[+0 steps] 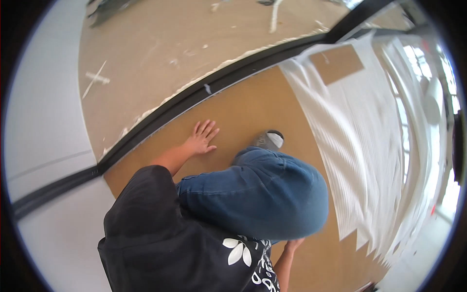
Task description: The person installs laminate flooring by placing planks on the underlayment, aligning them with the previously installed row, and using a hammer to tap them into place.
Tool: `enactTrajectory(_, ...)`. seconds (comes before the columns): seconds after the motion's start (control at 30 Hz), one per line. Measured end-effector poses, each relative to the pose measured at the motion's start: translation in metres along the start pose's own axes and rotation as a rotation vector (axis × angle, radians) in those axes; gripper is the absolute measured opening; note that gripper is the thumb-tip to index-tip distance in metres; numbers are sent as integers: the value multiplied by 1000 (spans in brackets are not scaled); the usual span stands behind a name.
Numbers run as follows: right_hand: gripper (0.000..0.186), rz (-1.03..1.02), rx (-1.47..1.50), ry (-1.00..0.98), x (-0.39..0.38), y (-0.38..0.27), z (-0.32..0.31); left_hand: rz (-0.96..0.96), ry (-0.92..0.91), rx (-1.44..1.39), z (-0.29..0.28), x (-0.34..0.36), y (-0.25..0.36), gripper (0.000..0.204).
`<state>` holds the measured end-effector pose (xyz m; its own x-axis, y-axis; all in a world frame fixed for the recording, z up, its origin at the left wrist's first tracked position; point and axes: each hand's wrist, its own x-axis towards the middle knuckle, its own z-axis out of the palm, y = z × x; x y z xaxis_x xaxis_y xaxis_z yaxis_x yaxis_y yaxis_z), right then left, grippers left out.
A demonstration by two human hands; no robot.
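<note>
My left hand (200, 139) lies flat on a brown sheet (253, 104), fingers spread, with nothing in it. The sheet's far edge runs along a dark frame rail (214, 85). Low in the view, my right hand (294, 244) is beside my bent, blue-jeaned leg (262, 190). Its fingers are hidden behind the leg, so I cannot see whether they hold anything. My grey shoe (269, 140) rests on the brown sheet, to the right of my left hand.
White ribbed sheeting (348, 141) with a jagged edge covers the sheet's right side; a brown square piece (336, 64) lies near its far end. Beyond the rail, a brown surface (160, 48) carries white scraps and strips. A pale wall (46, 117) stands at left.
</note>
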<state>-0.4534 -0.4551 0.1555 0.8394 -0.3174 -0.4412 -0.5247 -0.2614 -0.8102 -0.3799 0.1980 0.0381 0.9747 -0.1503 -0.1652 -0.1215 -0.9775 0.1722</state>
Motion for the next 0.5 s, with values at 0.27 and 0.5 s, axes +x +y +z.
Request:
enactTrajectory(0.27,62,338,-450,193,-149,164,25,-31,-218,117,12,28,3,96)
enactTrajectory(0.5,65,462,-519,289,-119,118,70,-226,-301,-181,-52,71,-24,85)
